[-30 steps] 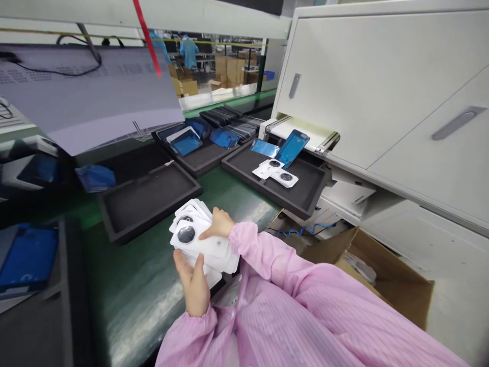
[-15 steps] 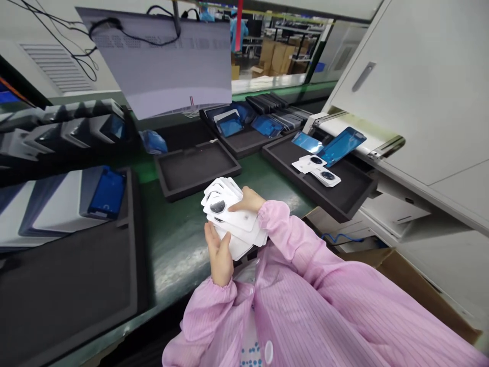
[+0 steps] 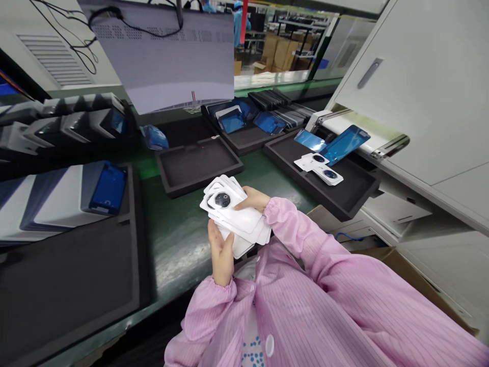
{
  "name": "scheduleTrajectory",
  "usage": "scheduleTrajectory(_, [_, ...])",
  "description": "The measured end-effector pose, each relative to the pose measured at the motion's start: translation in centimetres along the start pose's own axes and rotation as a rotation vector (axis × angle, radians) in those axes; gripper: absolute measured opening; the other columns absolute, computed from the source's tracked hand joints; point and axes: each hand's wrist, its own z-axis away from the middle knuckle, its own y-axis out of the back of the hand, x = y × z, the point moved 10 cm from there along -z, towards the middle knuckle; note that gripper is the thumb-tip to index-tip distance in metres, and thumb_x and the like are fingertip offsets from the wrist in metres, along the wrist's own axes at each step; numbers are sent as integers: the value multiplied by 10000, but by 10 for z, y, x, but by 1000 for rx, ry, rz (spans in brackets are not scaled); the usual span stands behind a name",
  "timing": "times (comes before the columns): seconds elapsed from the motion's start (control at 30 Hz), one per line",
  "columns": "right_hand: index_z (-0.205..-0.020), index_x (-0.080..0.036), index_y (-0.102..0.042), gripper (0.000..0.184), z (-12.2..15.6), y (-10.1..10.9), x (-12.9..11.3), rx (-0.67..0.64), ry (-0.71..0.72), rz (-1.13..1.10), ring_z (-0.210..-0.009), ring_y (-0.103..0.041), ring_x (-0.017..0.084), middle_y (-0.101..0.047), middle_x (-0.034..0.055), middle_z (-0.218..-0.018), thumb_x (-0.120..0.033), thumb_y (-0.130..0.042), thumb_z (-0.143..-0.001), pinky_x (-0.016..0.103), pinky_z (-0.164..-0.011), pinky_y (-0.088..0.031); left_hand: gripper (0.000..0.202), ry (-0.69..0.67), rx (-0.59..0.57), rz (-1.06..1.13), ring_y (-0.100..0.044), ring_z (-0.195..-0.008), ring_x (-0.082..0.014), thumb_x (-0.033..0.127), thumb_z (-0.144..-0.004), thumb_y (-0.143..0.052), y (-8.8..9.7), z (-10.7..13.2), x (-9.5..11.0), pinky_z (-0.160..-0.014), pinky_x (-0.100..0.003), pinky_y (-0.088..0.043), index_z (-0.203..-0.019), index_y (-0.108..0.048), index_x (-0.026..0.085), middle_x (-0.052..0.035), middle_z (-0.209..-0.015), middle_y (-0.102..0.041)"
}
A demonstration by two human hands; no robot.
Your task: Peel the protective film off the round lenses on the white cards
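Observation:
Between my hands, above the green bench top, is a fanned stack of white phone back covers [image 3: 239, 218]. A round dark camera area shows on the uppermost cover. My left hand [image 3: 221, 254] grips the near left side, thumb on top and fingers beneath. On the far right side, my right hand [image 3: 254, 199] closes on the stack with its thumb across the upper cover; its other fingers are mostly hidden. In the dark tray to the right [image 3: 353, 199] lie more white covers with round camera areas [image 3: 324, 172] and blue-filmed panels [image 3: 346, 144].
Left, a large dark tray [image 3: 133, 265] holds a leaning row of white and blue panels [image 3: 72, 196]. Smaller dark trays [image 3: 173, 191] stand ahead, below a monitor's back [image 3: 171, 61]. A conveyor end [image 3: 362, 130] overhangs the right tray. A person in blue [image 3: 240, 23] is far behind.
The covers have shifted within my grip, and the top cover's camera area now faces up more plainly. Both hands stay nearly in place. The view has tilted slightly.

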Motion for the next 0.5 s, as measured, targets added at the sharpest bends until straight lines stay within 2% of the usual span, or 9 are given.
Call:
scheduleTrajectory(0.17, [-903,-155,-527,562,5,10,10,-73,-30,-172,-792,-693,258,-701,80,-885,-209,-866,-458,416,-703,-594,709,36,77,-31,-96,-1457,-214,330,-876,-503,17,14,-1,-1179,-409,-176,-1470,-131,226,-103,-1590,-75])
scheduleTrajectory(0.33, [-944,-154,-553,548,19,21,11,-168,-1,-296,-801,-702,243,-714,88,-916,-313,-846,-509,407,-779,-582,734,159,90,17,-262,-1418,-259,365,-845,-565,21,17,-2,-1129,-434,-311,-1456,-174,251,-139,-1567,-172])
scheduleTrajectory(0.43, [-987,-175,-554,576,31,42,9,-141,94,-394,-800,-699,229,-712,71,-944,-357,-834,-517,392,-787,-571,770,278,97,110,-290,-1406,-263,339,-800,-616,23,18,-2,-1120,-412,-337,-1446,-214,222,-149,-1556,-209])
scheduleTrajectory(0.5, [-1020,-207,-548,585,45,60,10,-78,178,-433,-798,-692,214,-703,49,-958,-361,-829,-530,370,-767,-566,716,365,138,183,-318,-1395,-250,310,-806,-595,29,23,-2,-1131,-404,-326,-1430,-259,201,-147,-1538,-265])
